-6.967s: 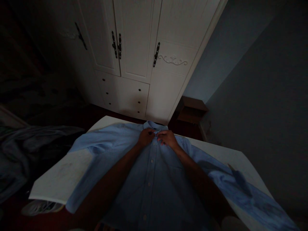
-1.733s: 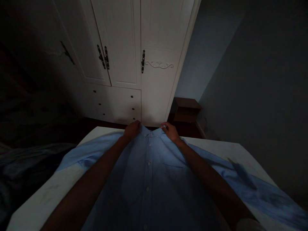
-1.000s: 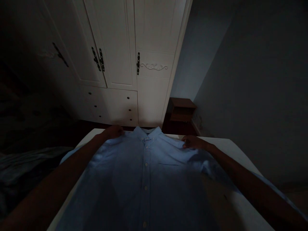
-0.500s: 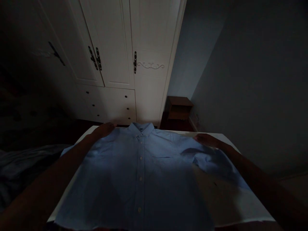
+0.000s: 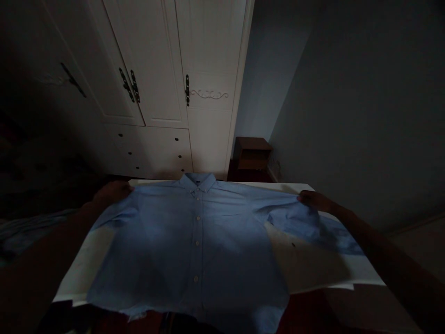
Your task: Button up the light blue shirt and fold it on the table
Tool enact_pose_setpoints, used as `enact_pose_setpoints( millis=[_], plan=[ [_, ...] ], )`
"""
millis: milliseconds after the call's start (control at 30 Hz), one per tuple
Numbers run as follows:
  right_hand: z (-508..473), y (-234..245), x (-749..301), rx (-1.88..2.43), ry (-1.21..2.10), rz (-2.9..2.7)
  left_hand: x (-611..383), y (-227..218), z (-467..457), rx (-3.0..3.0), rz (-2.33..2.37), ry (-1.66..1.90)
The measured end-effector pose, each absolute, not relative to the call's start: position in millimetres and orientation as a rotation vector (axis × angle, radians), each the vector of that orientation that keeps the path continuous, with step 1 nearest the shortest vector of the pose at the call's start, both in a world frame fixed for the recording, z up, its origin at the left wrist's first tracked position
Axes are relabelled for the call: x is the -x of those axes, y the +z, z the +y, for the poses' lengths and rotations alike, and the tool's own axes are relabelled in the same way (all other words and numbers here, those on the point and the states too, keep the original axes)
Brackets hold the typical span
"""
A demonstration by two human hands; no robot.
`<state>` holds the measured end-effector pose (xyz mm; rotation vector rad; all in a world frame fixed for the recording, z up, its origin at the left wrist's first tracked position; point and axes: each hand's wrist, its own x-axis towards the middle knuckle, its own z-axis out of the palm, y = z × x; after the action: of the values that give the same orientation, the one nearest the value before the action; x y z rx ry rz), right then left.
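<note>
A light blue button-up shirt (image 5: 167,241) lies front side up across a white-topped table (image 5: 313,266), its collar at the far edge and its hem hanging over the near edge. My left hand (image 5: 120,189) is closed on the shirt near the top of the sleeve on the left. On the other side, my right hand (image 5: 314,199) pinches the upper edge of the other sleeve, which runs on, creased, past the hand toward the table's right side. Between the hands the shoulder line is stretched fairly straight. Dim light hides the finger details.
A white wardrobe (image 5: 212,134) with dark handles and drawers stands behind the table. Back right is a small brown nightstand (image 5: 253,160) by a grey wall (image 5: 347,116). Rumpled cloth (image 5: 31,232) lies at the left. A small dark mark (image 5: 293,244) shows on the tabletop.
My hands have moved apart, the left one leftward and the right one rightward along the sleeves. The shirt's shoulders are pulled straighter, and the view has shifted slightly.
</note>
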<state>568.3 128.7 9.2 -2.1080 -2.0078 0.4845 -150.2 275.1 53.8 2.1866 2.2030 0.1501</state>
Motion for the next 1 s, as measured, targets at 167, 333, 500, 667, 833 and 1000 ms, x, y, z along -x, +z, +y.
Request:
enact_pose_setpoints(
  millis=[167,333,500,667,833,1000],
  plan=[
    [123.7,13.7,-590.2,2.273,0.267,-1.925,129.4,47.6,260.8,-2.114,2.403,-0.081],
    [110.8,2.5,-595.0,2.231,0.232,-1.957,86.4,48.6,258.2,-2.358,2.331,0.077],
    [91.6,1.1,-594.6,2.105,0.459,-1.994,12.8,27.5,252.2,-2.808,1.739,0.223],
    [67.5,10.2,-605.2,2.11,0.666,-1.968,-57.8,-12.3,231.2,-2.861,1.459,0.152],
    [42.3,15.1,-624.9,2.198,0.661,-1.83,-86.5,-31.8,222.3,-2.772,1.515,0.105],
    [32.5,13.7,-653.3,2.251,0.689,-1.835,-99.8,-36.7,223.4,-2.797,1.477,0.106]
  ],
)
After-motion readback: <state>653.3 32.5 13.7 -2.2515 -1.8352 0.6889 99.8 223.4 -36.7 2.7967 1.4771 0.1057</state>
